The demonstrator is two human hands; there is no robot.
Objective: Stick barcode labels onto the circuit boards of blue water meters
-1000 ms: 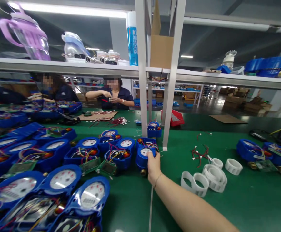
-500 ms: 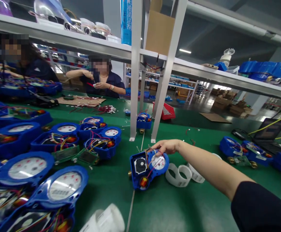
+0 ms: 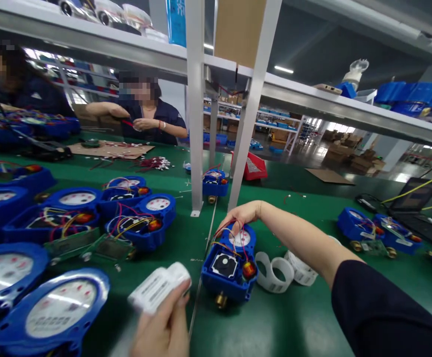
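Note:
My right hand point(image 3: 244, 214) is closed on the far side of a blue water meter point(image 3: 209, 277). The meter's open housing shows a black square part, an orange-and-red component and loose coloured wires. Its round white dial lies beside my fingers, and its brass fitting point(image 3: 221, 300) points toward me. Lower left, my left hand point(image 3: 165, 322) pinches a curled strip of white labels point(image 3: 152, 290) with printed barcodes. More of the white label strip point(image 3: 275, 277) stands curled on the green table, just right of the meter.
Several blue water meters point(image 3: 70, 307) crowd the left side, some with green circuit boards. Two more meters point(image 3: 357, 224) sit at right near a laptop point(image 3: 411, 201). Metal shelf posts point(image 3: 197, 124) rise ahead, with a red bin point(image 3: 255, 167) behind. Two people sit across the table.
My left hand has come into view with the label strip, which has risen from the bottom edge. My right hand has turned the meter so its brass fitting faces me instead of left.

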